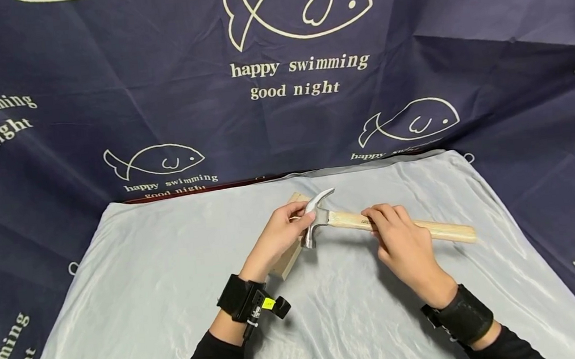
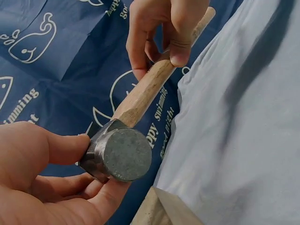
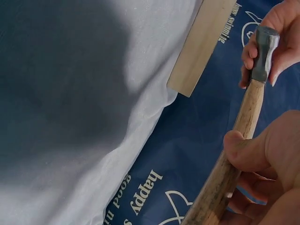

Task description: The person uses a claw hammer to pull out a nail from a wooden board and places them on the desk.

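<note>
A claw hammer (image 1: 351, 219) with a steel head and a pale wooden handle is held by both hands. My left hand (image 1: 283, 231) pinches the steel head between thumb and fingers, as the left wrist view shows with the round striking face (image 2: 127, 154) toward the camera. Around the middle of the handle, my right hand (image 1: 405, 243) grips with its thumb on one side and fingers on the other; the handle's end sticks out beyond it. Partly hidden behind the left hand and the hammer head lies a wooden block (image 1: 286, 263).
A light grey cloth (image 1: 139, 306) covers the table, wrinkled in places. Dark blue curtains (image 1: 284, 140) with fish drawings and lettering hang behind and at both sides. Each wrist wears a black strap (image 1: 466, 313) with a camera.
</note>
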Motion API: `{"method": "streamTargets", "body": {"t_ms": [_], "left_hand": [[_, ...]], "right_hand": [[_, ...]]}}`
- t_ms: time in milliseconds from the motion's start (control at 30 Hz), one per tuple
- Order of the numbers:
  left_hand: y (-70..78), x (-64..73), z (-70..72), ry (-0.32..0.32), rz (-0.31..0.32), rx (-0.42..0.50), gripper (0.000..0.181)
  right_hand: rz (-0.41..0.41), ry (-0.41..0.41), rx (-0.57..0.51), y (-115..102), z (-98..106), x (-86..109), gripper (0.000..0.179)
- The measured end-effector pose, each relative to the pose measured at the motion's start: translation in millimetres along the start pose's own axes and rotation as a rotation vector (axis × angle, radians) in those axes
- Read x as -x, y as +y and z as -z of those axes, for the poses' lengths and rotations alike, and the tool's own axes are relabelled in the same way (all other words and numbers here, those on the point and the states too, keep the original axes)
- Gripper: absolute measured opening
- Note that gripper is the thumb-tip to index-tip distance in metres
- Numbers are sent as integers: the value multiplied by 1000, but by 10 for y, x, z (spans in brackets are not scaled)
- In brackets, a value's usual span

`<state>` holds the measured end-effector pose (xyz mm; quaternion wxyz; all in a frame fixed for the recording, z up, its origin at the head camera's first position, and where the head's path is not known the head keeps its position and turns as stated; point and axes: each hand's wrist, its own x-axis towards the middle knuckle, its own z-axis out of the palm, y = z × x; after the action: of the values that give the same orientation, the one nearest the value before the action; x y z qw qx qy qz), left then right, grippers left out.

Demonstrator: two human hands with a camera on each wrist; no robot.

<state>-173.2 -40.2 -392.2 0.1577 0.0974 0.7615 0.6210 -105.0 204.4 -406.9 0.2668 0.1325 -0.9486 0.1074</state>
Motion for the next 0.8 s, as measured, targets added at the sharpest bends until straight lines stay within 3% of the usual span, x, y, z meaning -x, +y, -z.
{"method": "streamTargets", "body": {"t_ms": [300,467,800], "left_hand": [[52,48,70,-34,64,86,40],[43,50,82,-11,104,108,37],[20,66,92,-9,129,232,35]], "right_hand": [[14,-27,-14,-29,12,-41,33],[26,-51,-30,-51,13,-49,37],[70,5,-59,-64,22,-114,37]]}}
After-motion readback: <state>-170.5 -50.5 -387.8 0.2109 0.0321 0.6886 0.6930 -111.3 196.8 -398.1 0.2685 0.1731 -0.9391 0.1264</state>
